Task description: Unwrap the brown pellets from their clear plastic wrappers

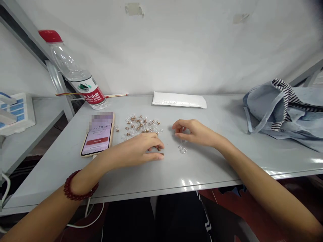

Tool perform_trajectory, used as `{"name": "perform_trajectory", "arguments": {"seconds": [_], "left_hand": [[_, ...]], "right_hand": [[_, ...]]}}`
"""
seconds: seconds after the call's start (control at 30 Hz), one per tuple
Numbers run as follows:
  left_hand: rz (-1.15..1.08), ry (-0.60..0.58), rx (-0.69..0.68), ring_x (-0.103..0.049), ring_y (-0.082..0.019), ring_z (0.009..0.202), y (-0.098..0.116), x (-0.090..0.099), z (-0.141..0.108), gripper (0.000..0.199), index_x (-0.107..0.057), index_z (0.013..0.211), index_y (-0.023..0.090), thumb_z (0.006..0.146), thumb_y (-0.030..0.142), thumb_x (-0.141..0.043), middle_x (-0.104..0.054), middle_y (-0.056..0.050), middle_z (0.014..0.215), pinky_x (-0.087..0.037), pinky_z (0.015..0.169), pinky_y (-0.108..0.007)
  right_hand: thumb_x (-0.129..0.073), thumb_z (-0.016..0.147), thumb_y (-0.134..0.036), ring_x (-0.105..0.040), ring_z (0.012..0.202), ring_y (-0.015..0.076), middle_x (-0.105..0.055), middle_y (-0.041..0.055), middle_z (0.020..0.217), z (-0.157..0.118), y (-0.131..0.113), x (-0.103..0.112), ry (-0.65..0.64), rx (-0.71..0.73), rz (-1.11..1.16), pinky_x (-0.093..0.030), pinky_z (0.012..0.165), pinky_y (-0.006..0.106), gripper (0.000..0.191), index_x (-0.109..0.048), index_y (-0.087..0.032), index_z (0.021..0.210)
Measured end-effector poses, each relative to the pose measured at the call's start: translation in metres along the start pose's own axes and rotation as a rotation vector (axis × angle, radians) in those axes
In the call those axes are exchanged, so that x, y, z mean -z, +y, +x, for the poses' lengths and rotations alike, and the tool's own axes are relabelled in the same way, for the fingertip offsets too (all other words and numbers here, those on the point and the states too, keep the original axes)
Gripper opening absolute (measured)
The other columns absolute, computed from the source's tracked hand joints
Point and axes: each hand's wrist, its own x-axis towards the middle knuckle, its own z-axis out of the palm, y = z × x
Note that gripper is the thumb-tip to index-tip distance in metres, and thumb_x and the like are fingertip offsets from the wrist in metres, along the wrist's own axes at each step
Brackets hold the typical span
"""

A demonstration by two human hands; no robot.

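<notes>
A loose pile of tiny clear glass-like pieces with brown cork-like stoppers lies on the grey table. In front of it is my left hand, palm down, a red bead bracelet on the wrist. Its fingers are curled around small brown corks, and the thumb lies slightly apart below them. To the right, my right hand is bent inward just above the table, fingertips near the thumb; whatever lies between them is mostly hidden. Below it sit a few clear pieces without visible brown parts.
A phone with a cable lies left of the pile. Behind it a red-capped water bottle stands beside a thin stick. A white packet rests by the wall. On the right is a blue cloth bag; a power strip is far left.
</notes>
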Motion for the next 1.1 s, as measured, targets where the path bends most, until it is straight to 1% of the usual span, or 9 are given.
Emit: {"name": "perform_trajectory", "arguments": {"seconds": [0.1, 0.23, 0.3, 0.4, 0.5, 0.63, 0.73, 0.87, 1.1], "left_hand": [[-0.046, -0.019, -0.034, -0.057, -0.015, 0.084, -0.003, -0.006, 0.002, 0.026, -0.065, 0.108, 0.026, 0.084, 0.035, -0.062, -0.056, -0.003, 0.107, -0.044, 0.071, -0.025], [-0.060, -0.020, -0.120, -0.057, -0.013, 0.084, -0.003, -0.010, 0.004, 0.016, -0.068, 0.098, 0.023, 0.086, 0.019, -0.058, -0.058, -0.002, 0.099, -0.043, 0.074, -0.024], [-0.050, -0.018, -0.135, -0.056, -0.013, 0.084, -0.001, -0.010, 0.004, 0.016, -0.068, 0.092, 0.021, 0.086, 0.014, -0.055, -0.059, -0.002, 0.094, -0.043, 0.075, -0.024], [-0.038, -0.020, -0.130, -0.056, -0.014, 0.082, 0.002, -0.008, 0.003, 0.016, -0.068, 0.086, 0.019, 0.085, 0.012, -0.054, -0.059, -0.002, 0.091, -0.042, 0.073, -0.025], [-0.045, -0.027, -0.111, -0.056, -0.014, 0.081, 0.003, -0.007, 0.001, 0.015, -0.069, 0.093, 0.021, 0.085, 0.017, -0.057, -0.059, -0.002, 0.093, -0.043, 0.072, -0.025], [-0.075, -0.042, -0.086, -0.057, -0.014, 0.079, 0.002, -0.009, 0.001, 0.027, -0.067, 0.109, 0.025, 0.082, 0.027, -0.064, -0.057, -0.003, 0.098, -0.045, 0.069, -0.025], [-0.078, -0.038, -0.096, -0.057, -0.014, 0.078, 0.002, -0.009, 0.001, 0.021, -0.070, 0.101, 0.024, 0.082, 0.026, -0.065, -0.057, -0.003, 0.097, -0.045, 0.069, -0.025], [-0.070, -0.032, -0.107, -0.057, -0.013, 0.077, 0.004, -0.007, 0.002, 0.012, -0.072, 0.090, 0.021, 0.082, 0.020, -0.063, -0.058, -0.002, 0.089, -0.044, 0.071, -0.025], [-0.083, -0.035, -0.108, -0.056, -0.011, 0.073, 0.003, -0.006, 0.003, 0.010, -0.071, 0.086, 0.019, 0.082, 0.019, -0.061, -0.059, -0.002, 0.089, -0.045, 0.070, -0.023]], "right_hand": [[-0.055, 0.086, -0.032, -0.060, 0.085, 0.0187, -0.066, 0.0067, 0.096, -0.002, -0.002, 0.006, -0.080, 0.044, 0.005, -0.047, 0.077, 0.033, 0.025, -0.063, -0.017, 0.104], [-0.069, 0.075, -0.048, -0.057, 0.092, 0.0205, -0.060, 0.0066, 0.109, -0.007, -0.003, 0.016, -0.261, 0.067, -0.014, -0.046, 0.080, 0.034, 0.051, -0.061, -0.022, 0.117], [-0.073, 0.070, -0.049, -0.056, 0.091, 0.0211, -0.057, 0.0069, 0.111, -0.009, -0.002, 0.018, -0.322, 0.042, -0.040, -0.046, 0.079, 0.034, 0.061, -0.058, -0.024, 0.123], [-0.073, 0.071, -0.042, -0.054, 0.091, 0.0207, -0.055, 0.0066, 0.110, -0.010, 0.000, 0.020, -0.360, 0.012, -0.063, -0.045, 0.078, 0.034, 0.060, -0.056, -0.025, 0.126], [-0.071, 0.073, -0.035, -0.053, 0.088, 0.0196, -0.054, 0.0058, 0.106, -0.010, -0.001, 0.019, -0.373, 0.003, -0.068, -0.045, 0.075, 0.032, 0.054, -0.057, -0.026, 0.125], [-0.070, 0.073, -0.033, -0.053, 0.084, 0.0183, -0.054, 0.0043, 0.099, -0.010, -0.001, 0.018, -0.363, 0.005, -0.055, -0.045, 0.073, 0.032, 0.052, -0.059, -0.027, 0.123], [-0.072, 0.071, -0.035, -0.053, 0.083, 0.0181, -0.054, 0.0044, 0.097, -0.011, 0.003, 0.017, -0.327, -0.021, -0.053, -0.045, 0.072, 0.032, 0.052, -0.060, -0.027, 0.122], [-0.077, 0.063, -0.040, -0.054, 0.079, 0.0185, -0.056, 0.0033, 0.092, -0.013, 0.008, 0.018, -0.239, -0.120, -0.095, -0.045, 0.069, 0.032, 0.062, -0.060, -0.029, 0.121], [-0.077, 0.063, -0.040, -0.056, 0.072, 0.0164, -0.059, 0.0040, 0.092, -0.014, -0.002, 0.016, -0.258, -0.178, -0.057, -0.045, 0.064, 0.030, 0.060, -0.060, -0.022, 0.118]]}}
